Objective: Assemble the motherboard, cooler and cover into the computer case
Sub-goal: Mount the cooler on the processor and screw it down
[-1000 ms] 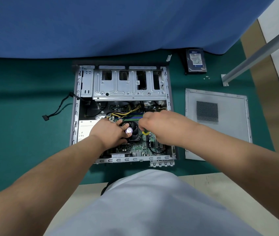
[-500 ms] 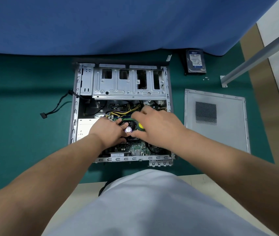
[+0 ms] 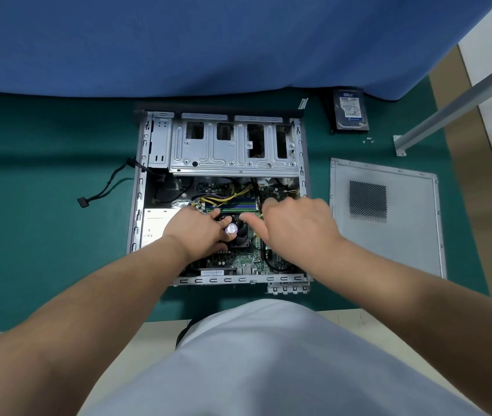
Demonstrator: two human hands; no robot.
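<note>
Both hands' fingers (image 3: 217, 216) apparently touch the cooler (image 3: 237, 234).

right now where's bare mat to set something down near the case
Bare green mat lies left of the computer case, below the loose black cable. A narrow strip separates the case from the side cover. Inside the case, both hands crowd the cooler.

Both forearms reach forward; left hand (image 3: 201, 231) fingers curled, right hand (image 3: 295, 223) fingers bent downward.

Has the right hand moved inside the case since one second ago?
Yes. The right hand shifted away from the person, toward the drive cage; its thumb now reaches over the cooler.
</note>
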